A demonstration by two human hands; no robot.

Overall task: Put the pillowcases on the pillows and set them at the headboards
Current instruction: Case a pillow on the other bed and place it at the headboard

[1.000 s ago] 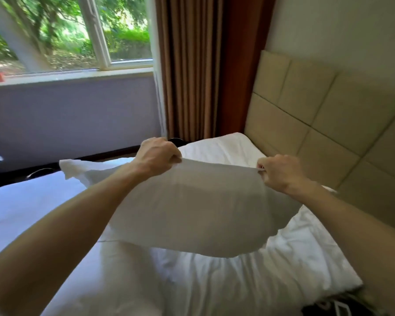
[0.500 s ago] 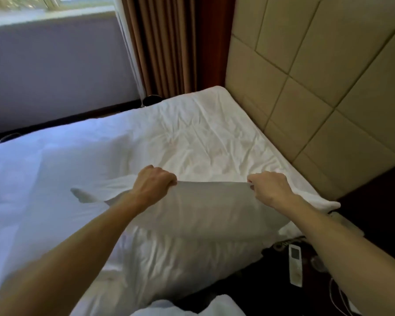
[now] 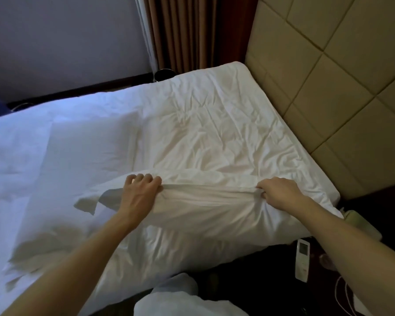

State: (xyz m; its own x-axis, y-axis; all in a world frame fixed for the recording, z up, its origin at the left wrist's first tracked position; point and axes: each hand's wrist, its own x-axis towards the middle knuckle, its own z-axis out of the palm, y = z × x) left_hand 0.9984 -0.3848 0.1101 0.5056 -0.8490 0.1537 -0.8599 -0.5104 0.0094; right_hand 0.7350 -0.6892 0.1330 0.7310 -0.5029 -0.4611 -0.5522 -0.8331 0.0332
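White pillowcase (image 3: 205, 201) spread along the near edge of the bed (image 3: 249, 92), at the headboard (image 3: 340, 76) end, its upper hem pulled into a taut ridge between two grips. One corner flopped loose on the side away from the headboard, past the left hand. The other end draped over the bed corner nearest the headboard. Cannot tell whether a pillow fills it.

Beyond the hem, a broad open stretch of wrinkled white sheet (image 3: 214, 137) running right up to the headboard's padded tan panels. Bed edge pressed against those panels along its whole length. Away from the headboard, a plump white pillow (image 3: 89, 144) lying on the bedding, near the pillowcase's loose corner.

Left hand (image 3: 139, 192) clamped on the hem at the end away from the headboard: fingers curled over the top of the fold, back of the hand up, cloth bunched beneath the palm. Right hand (image 3: 281, 192) closed tight on the hem at the headboard end, fabric gathered into creases radiating from the pinch. Both forearms bare, reaching in from the near side.

Farther out: brown curtain (image 3: 192, 30) hanging at the headboard's far end, pale wall (image 3: 55, 30) beside it, a small dark round bin (image 3: 163, 74) at the curtain's foot. Below the headboard's near end, a dark surface with a white remote (image 3: 302, 258) lying just beside the right forearm.
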